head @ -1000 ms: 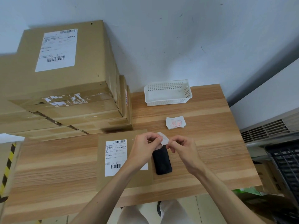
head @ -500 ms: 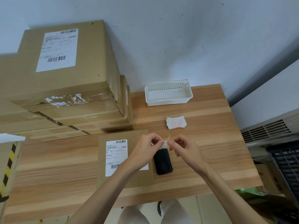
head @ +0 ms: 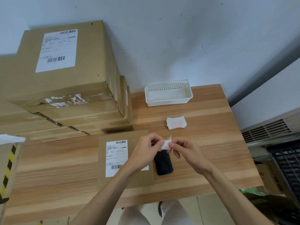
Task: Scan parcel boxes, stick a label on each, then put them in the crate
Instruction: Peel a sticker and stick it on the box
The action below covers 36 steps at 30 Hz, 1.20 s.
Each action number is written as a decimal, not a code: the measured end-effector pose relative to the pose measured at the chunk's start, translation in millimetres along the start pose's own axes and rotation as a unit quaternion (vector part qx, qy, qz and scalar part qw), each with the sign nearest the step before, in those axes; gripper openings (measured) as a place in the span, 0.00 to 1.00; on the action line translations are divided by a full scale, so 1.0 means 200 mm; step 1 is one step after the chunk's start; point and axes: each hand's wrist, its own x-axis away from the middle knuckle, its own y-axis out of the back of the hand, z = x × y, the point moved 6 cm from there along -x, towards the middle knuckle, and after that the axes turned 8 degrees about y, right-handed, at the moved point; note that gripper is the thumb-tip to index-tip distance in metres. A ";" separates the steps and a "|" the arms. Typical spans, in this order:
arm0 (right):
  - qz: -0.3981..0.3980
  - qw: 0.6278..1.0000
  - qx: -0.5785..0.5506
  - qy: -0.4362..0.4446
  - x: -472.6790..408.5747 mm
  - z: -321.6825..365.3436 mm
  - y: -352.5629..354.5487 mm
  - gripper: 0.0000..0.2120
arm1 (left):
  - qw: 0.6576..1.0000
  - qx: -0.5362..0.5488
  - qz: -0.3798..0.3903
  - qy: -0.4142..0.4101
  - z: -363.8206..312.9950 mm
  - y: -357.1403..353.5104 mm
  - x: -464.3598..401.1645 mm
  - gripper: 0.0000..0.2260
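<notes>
Both hands, left hand (head: 146,151) and right hand (head: 186,153), pinch one label (head: 166,144); white basket (head: 168,101) empty.

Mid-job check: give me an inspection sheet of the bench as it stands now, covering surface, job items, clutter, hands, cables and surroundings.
Surface: wooden table, bare grain showing on its right half.
Job's things: flat parcel with a shipping label lying near the front edge; stack of parcel boxes at back left; pile of red-stamped labels; small white label pinched between both hands; black handheld device, probably the scanner, beside the parcel.
Clutter: white plastic basket at the back; nothing seen in it.
Hands: left hand and right hand both pinch the label above the device.
Cables: nothing seen.
Surroundings: grey wall behind; dark crate at right, below table level.
</notes>
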 end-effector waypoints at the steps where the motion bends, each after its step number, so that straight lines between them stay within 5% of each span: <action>1: -0.008 1.000 -0.019 -0.003 0.00 -0.01 0.00 0.10 | 1.000 0.017 0.000 0.009 0.00 0.00 0.00 0.05; 17: -0.061 0.994 -0.091 -0.001 0.02 -0.04 -0.03 0.10 | 0.982 0.173 0.035 0.062 0.04 0.00 -0.01 0.05; 30: 0.034 0.999 0.021 0.007 0.02 0.01 -0.05 0.11 | 0.988 -0.078 0.103 -0.083 -0.05 -0.03 -0.03 0.07; 36: -0.018 0.998 -0.060 0.016 0.03 0.02 -0.07 0.12 | 0.988 0.079 0.130 -0.029 -0.06 -0.04 -0.02 0.09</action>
